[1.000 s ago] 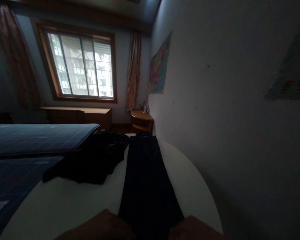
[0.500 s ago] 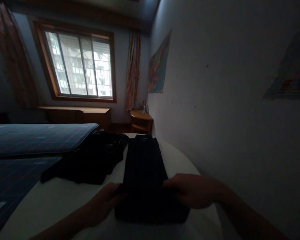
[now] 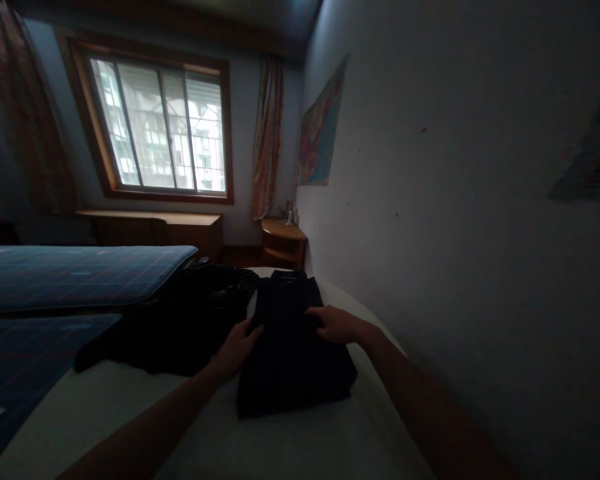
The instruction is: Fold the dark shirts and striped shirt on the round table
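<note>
A dark collared shirt (image 3: 293, 373) lies folded into a narrow block on the pale round table, its collar at the far end. My left hand (image 3: 237, 347) grips its left edge about halfway up, thumb on top and fingers beneath. On the opposite edge, slightly farther away, my right hand (image 3: 335, 324) pinches the cloth with its fingers closed. The shirt's near end is a thick fold lying on the tabletop. The dark cloth hides some fingertips.
Left of the shirt is a heap of black clothing (image 3: 165, 333). The round table (image 3: 220, 440) stands against a white wall on the right. Beyond the heap is a blue plaid mattress (image 3: 80, 277). A corner shelf (image 3: 283, 230) and a desk (image 3: 190, 219) are under the window.
Both hands have moved away from me along the shirt, carrying its lower part up over the rest. The shirt's near end now lies farther from me and looks shorter.
</note>
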Demonstrator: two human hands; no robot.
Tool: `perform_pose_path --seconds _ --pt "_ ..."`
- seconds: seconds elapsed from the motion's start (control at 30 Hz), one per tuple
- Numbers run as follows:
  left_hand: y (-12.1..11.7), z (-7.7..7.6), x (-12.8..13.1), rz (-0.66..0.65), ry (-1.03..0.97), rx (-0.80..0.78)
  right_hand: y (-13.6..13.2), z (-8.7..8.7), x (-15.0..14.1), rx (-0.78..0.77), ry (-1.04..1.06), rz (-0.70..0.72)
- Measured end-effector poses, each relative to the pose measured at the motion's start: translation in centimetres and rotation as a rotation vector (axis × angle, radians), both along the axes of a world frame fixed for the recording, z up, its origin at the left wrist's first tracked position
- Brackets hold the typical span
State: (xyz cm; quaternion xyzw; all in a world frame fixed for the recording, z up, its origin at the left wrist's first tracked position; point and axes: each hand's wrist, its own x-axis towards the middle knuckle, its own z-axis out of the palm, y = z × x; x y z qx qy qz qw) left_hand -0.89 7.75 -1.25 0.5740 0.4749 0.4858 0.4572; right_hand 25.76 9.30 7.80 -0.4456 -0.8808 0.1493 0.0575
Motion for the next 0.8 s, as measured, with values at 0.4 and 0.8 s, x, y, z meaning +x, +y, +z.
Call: perform_pose_path --seconds 0.4,0.8 --pt "2.8 -0.9 -0.1 0.066 -0.046 0.067 3.0 -2.7 -0.1 0.298 0.015 -0.132" --pt "-0.7 -2.6 -1.6 0.168 -0.023 -0.016 -1.1 -5.0 2.3 0.218 0.149 -0.497"
